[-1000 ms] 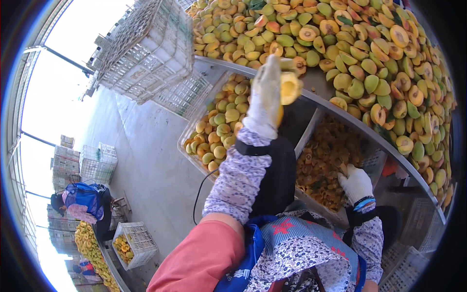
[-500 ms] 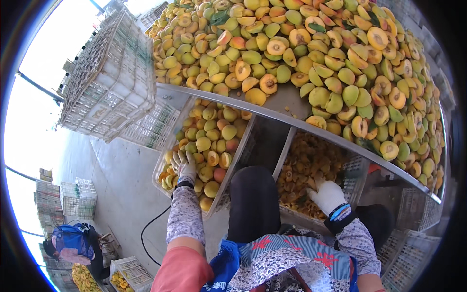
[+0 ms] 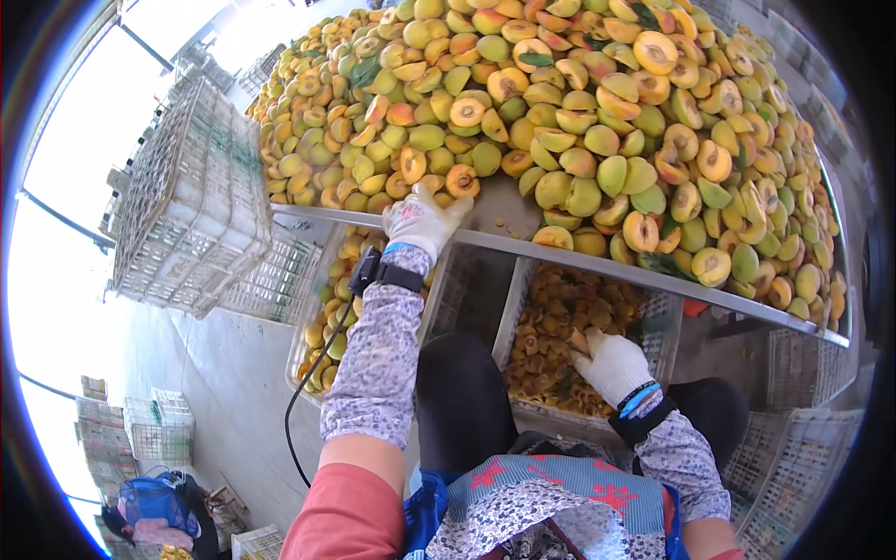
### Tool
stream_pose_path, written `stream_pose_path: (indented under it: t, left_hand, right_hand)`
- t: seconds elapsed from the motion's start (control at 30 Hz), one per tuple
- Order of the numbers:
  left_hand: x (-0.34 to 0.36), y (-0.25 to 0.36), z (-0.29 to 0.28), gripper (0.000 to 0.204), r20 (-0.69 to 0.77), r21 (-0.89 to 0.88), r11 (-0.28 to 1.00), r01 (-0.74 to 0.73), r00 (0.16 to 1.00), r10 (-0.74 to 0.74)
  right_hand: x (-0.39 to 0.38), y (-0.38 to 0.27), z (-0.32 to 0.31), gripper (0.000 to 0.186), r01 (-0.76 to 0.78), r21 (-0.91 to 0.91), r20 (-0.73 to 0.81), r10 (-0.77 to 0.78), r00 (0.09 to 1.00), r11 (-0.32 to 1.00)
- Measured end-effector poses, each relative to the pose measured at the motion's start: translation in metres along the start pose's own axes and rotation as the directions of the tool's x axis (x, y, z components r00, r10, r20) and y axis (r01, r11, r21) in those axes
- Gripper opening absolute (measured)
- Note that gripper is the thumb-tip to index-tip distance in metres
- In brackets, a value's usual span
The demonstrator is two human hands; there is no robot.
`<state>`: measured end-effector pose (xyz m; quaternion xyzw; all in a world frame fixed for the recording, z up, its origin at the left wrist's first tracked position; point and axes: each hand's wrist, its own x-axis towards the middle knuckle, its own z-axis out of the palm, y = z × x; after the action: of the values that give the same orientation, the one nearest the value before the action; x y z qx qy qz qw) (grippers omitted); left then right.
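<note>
Halved yellow-green peaches [image 3: 597, 149] lie heaped on a metal-edged table [image 3: 509, 207] across the top of the view. My left hand [image 3: 420, 224], in a white glove, is at the table's front edge, thumb and fingers apart beside the nearest halves. Below it stands a crate of peaches [image 3: 322, 327], partly hidden by my left arm. My right hand [image 3: 616, 369], also gloved, is closed over a crate of brown pits and scraps [image 3: 551, 336]. A small tan piece shows at its fingertips, too small to name.
White plastic crates [image 3: 201, 201] are stacked at the left of the table, with more crates [image 3: 159, 425] farther off. A black cord [image 3: 301, 420] runs from my left wrist. Another person [image 3: 159, 509] is at the lower left. Crates [image 3: 803, 457] also stand at the lower right.
My left hand has moved up from the peach crate to the peach halves at the table edge. My right hand stays over the scrap crate. The whole view has shifted slightly.
</note>
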<state>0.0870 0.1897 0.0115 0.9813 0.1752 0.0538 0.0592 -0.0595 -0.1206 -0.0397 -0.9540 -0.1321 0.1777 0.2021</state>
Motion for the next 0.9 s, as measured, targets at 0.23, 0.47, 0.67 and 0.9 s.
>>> stream_pose_path:
  t: [0.23,0.47,0.67,0.9]
  left_hand:
    - [0.015,0.031,0.004,0.08,0.231,-0.067,0.981,0.184,0.959,-0.164]
    - [0.002,0.025,0.013,0.087,0.003,-0.348,0.937,0.041,0.999,-0.043]
    - [-0.041,0.064,-0.017,0.049,0.231,-0.967,-0.031,0.252,0.924,0.305]
    - [-0.111,0.118,-0.021,0.057,0.365,-0.83,-0.201,0.521,0.779,0.51]
  right_hand:
    - [-0.006,-0.009,-0.005,0.038,0.055,0.026,0.009,-0.055,0.998,0.998]
    - [-0.016,-0.008,-0.022,0.036,0.044,0.088,-0.103,-0.035,0.994,0.995]
    - [-0.016,-0.001,-0.03,0.033,0.116,0.306,-0.346,-0.004,0.938,0.945]
    - [-0.01,-0.009,-0.041,0.032,0.282,0.584,-0.491,0.055,0.869,0.761]
